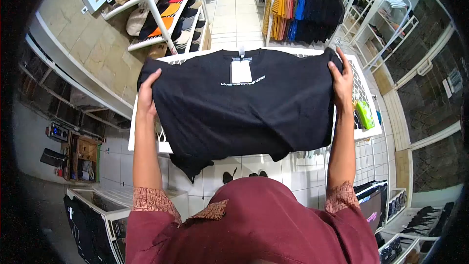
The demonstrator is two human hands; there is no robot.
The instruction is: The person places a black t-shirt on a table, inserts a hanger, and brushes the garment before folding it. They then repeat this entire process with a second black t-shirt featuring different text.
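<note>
A black T-shirt (244, 112) is stretched out between my two hands above a white mesh-topped table. Its neckline faces away from me, and the lower part hangs over the table's near edge. A white paper tag (241, 72) lies below the collar, partly over a line of small white lettering. My left hand (148, 93) grips the shirt at its left shoulder or sleeve, thumb on top and fingers mostly hidden. At the opposite side, my right hand (343, 79) pinches the right sleeve, its fingers curled over the cloth.
On the white mesh table (359, 76), a green packet (364, 114) lies at the right. Beyond stand a rack of hanging shirts (303, 14) and, at the left, a shelf of caps (168, 17). A glass door (430, 68) is at the right.
</note>
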